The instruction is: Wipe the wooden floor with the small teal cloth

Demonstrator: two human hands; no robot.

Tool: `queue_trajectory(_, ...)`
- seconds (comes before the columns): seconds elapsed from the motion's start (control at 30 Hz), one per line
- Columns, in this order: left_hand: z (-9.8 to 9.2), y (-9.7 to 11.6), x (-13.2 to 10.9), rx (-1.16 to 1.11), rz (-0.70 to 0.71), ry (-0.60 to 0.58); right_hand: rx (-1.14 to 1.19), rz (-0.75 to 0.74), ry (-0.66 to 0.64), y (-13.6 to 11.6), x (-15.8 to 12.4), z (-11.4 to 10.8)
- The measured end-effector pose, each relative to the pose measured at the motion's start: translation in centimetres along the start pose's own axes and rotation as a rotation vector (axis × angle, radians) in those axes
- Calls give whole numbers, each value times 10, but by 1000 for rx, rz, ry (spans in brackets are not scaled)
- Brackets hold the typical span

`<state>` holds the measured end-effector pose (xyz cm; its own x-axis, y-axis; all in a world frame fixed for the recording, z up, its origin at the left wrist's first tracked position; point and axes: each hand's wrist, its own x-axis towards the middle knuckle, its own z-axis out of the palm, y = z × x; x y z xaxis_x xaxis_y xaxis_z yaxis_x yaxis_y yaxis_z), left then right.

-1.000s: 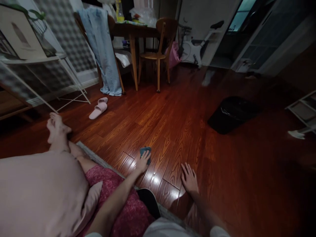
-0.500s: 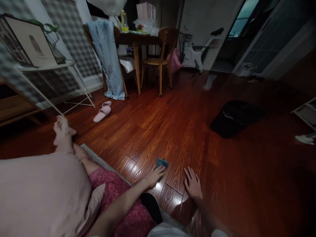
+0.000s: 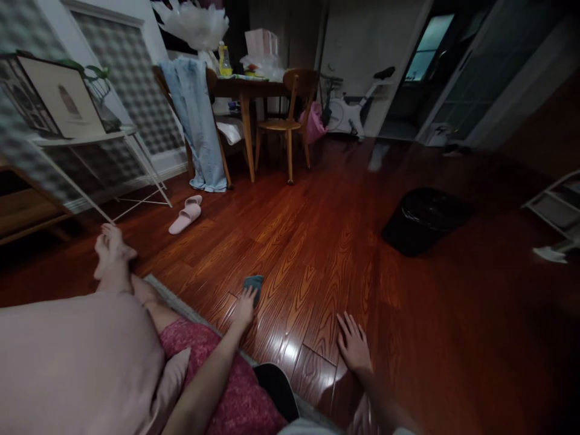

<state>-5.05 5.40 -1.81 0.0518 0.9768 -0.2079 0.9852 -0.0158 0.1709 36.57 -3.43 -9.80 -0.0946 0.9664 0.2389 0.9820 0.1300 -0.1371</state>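
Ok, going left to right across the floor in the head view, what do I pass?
Pale pink slippers → left hand pressing on the small blue cloth → right hand flat on the red-brown wooden floor → black bin → white rack at the right edge.

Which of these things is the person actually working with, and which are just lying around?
In use: left hand, resting on the blue cloth on the wooden floor; right hand, flat on the floor.
Lying about: pink slippers, black bin, wooden chair, jeans, exercise bike.
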Motion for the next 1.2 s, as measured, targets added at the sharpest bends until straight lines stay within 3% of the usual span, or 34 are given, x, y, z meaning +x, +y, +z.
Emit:
queue_trajectory(0.1, -3, -23, -3, 77, -226, 42, 0, 3, -5, 0, -1, 0)
queue_trajectory(0.2, 4, -12, -5, 127, -190, 21, 1, 4, -5, 0, -1, 0)
queue_trajectory(0.27, 13, 10, -6, 134, -30, -17, 0, 3, -4, 0, -1, 0)
queue_trajectory(0.47, 51, 88, -21, 62, 670, -102, -19, 1, -3, 0, -1, -3)
queue_trajectory(0.57, 53, 106, -25, 31, 773, -48, -25, 2, -14, 0, 0, -4)
queue_trajectory(0.67, 39, 93, -19, 53, 639, -29, -24, 9, -27, -1, 0, -5)
queue_trajectory(0.83, 8, 31, -7, 146, 96, 18, -9, 10, -20, -3, 0, -6)
queue_trajectory(0.9, 2, 13, -8, 163, -40, 30, -7, 6, -12, -4, 0, -6)
queue_trajectory(1.0, 4, 11, -12, 162, -62, 12, -10, 2, -1, -4, 0, -6)
queue_trajectory(1.2, 17, 60, -15, 131, 136, -35, -13, -1, -4, -3, -1, -7)
